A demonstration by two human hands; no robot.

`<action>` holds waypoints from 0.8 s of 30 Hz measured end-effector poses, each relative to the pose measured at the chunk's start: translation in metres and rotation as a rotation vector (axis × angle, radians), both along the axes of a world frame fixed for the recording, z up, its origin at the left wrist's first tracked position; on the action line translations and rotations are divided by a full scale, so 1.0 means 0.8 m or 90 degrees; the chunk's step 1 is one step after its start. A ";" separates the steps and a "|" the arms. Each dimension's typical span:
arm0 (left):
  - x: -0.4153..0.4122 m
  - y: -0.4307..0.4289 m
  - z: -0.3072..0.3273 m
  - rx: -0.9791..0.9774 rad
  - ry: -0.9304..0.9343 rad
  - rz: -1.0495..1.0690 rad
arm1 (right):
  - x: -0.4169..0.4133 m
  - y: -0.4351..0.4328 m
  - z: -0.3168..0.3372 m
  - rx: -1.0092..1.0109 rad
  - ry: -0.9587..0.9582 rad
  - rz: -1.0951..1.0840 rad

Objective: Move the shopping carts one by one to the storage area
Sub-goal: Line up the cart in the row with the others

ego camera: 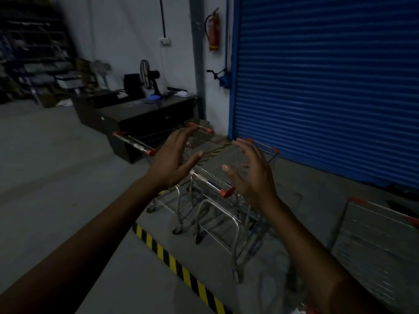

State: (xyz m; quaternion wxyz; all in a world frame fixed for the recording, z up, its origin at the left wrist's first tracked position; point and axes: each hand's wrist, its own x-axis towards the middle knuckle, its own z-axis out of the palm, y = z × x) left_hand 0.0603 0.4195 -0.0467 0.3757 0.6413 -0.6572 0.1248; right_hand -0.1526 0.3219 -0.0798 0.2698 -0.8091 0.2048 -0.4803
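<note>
Dim concrete floor (68,177) stretches before a blue roller shutter (328,87), with one yellow-and-black hazard stripe (172,261) running across it. At least three shopping carts stand by the shutter: the middle cart (210,181) just ahead of the person, a second cart (133,142) behind it to the left beside a dark worktop (147,109), and a third cart (374,234) cut off at the right edge. The left hand (174,159) and right hand (249,175) hover over the middle cart's red-capped handle, fingers spread and lightly curved, gripping nothing. One fan (147,75) sits on the worktop; one fire extinguisher (214,30) hangs on the wall. Blur and darkness muddle the cart legs, which may belong to nested frames, and the shelving at far left.
</note>
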 end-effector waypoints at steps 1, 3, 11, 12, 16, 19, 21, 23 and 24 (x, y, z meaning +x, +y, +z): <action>0.014 -0.003 -0.005 0.003 -0.004 0.006 | 0.013 -0.004 -0.003 0.010 0.006 0.009; 0.038 -0.011 -0.019 0.013 -0.005 0.022 | 0.039 -0.017 -0.010 0.019 0.013 0.023; 0.127 -0.087 -0.085 0.101 -0.042 0.064 | 0.141 -0.114 -0.077 0.053 0.061 0.018; 0.140 -0.101 -0.094 0.119 -0.044 0.066 | 0.153 -0.130 -0.088 0.063 0.071 0.016; 0.186 -0.163 -0.130 0.197 -0.049 0.052 | 0.197 -0.191 -0.129 0.095 0.104 -0.007; 0.219 -0.208 -0.162 0.281 -0.068 0.060 | 0.224 -0.223 -0.166 0.136 0.144 -0.029; 0.244 -0.235 -0.185 0.356 -0.093 0.069 | 0.240 -0.242 -0.194 0.154 0.192 -0.036; 0.270 -0.259 -0.209 0.418 -0.115 0.078 | 0.255 -0.260 -0.219 0.181 0.243 -0.029; 0.281 -0.267 -0.219 0.451 -0.122 0.087 | 0.261 -0.267 -0.230 0.190 0.261 -0.026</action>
